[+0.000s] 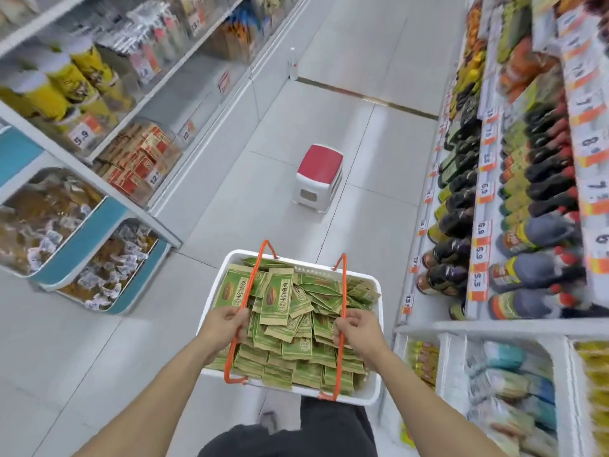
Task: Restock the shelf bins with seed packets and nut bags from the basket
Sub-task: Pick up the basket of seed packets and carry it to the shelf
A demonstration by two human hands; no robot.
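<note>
- You carry the basket (374, 392) at 6 o'clock, low in the aisle — your left hand (224, 319) curls round the left orange handle (245, 293), your right hand (357, 326) round the right one.
- The seed packets (296, 321) heap above the rim; tilt the basket and the loose top ones would likely slide off onto the floor.
- The handles are thin hoops that look hinged at the rim. My guess is an uneven lift lets the basket swing and tip.
- A stool (318, 178) stands at 12 o'clock, in your path; with the load blocking your downward view you could clip it.
- A bottle (293, 64) stands further off, also near 12 — easy to kick.
- The shelf bins (99, 245) sit at 9 o'clock, already well filled with small wrapped items; overfilling could spill them.
- Materials: white hard-plastic basket, rounded corners; flat rectangular packets, green and tan, paper-like; teal-edged bins; smooth, glossy pale floor tiles — possibly slippery.
- No nut bags can be made out in the basket.
</note>
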